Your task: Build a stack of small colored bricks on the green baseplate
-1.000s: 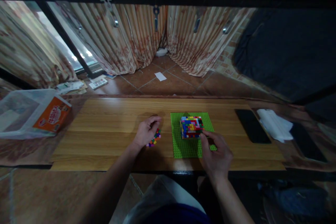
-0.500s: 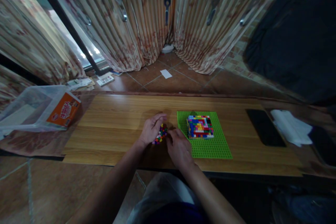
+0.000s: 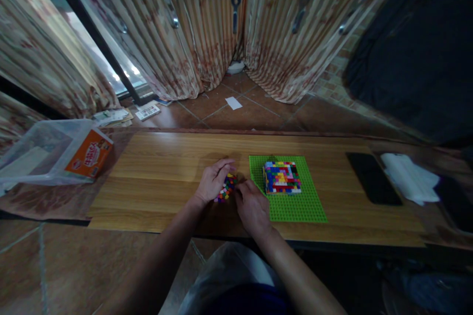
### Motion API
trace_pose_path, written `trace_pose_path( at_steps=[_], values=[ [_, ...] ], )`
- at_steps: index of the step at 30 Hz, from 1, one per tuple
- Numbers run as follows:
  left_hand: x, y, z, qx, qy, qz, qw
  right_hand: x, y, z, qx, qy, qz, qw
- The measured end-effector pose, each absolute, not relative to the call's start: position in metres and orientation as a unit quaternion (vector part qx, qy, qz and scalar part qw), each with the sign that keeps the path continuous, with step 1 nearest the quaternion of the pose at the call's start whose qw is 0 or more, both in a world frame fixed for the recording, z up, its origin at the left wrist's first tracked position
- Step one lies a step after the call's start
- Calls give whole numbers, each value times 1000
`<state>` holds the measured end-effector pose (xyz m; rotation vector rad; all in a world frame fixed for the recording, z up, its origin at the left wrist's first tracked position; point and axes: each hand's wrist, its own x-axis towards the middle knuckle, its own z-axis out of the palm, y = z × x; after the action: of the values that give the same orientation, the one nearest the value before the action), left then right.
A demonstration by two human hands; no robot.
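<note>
A small heap of loose toy bricks (image 3: 226, 189) in many colours lies on the wooden board between my hands. My left hand (image 3: 213, 182) rests along the left side of the heap, fingers stretched out and partly over it. At the heap's right edge is my right hand (image 3: 253, 206), its fingers curled together at the bricks; whatever they pinch is hidden. Just right of that hand, a block built of multicoloured bricks (image 3: 283, 178) stands on a green studded baseplate (image 3: 295, 211).
The wooden board (image 3: 166, 172) spans the low table. A clear plastic box (image 3: 48, 147) with an orange label stands at its left. To the right lie a black phone-like slab (image 3: 374, 177) and a white packet (image 3: 408, 177). Striped curtains (image 3: 207, 44) hang behind.
Both hands stay at the heap almost unmoved. The whole view has shifted very slightly upward; the built block and the baseplate look the same.
</note>
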<state>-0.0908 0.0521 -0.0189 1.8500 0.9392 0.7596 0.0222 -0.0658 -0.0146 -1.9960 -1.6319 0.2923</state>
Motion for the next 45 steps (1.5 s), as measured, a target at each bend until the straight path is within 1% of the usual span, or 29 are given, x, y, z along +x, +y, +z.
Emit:
trace_pose_path(
  at_steps=[3, 7, 13, 17, 20, 24, 31, 38, 45],
  values=[
    [-91, 52, -20, 747, 379, 314, 447, 23, -70, -12, -729, -602, 137, 296],
    [-91, 52, -19, 750, 376, 320, 440, 25, -79, -8, -709, -580, 181, 359],
    [-90, 50, -13, 756, 389, 305, 429, 35, -98, 5, -705, -523, 212, 428],
    [-90, 51, -15, 761, 384, 301, 427, 52, -114, 16, -718, -485, 206, 454],
    [-90, 51, -17, 764, 388, 302, 418, 72, -123, 22, -733, -464, 156, 472],
    [-90, 52, -18, 761, 393, 302, 417, 103, -123, 25, -749, -453, 74, 478],
    [-90, 52, -19, 763, 392, 305, 414, 130, -112, 16, -765, -470, 31, 439],
    [-89, 53, -21, 765, 391, 307, 409, 134, -111, 8, -768, -457, 47, 446],
    [-90, 54, -23, 764, 389, 308, 412, 131, -110, 5, -760, -384, 121, 510]
  ],
)
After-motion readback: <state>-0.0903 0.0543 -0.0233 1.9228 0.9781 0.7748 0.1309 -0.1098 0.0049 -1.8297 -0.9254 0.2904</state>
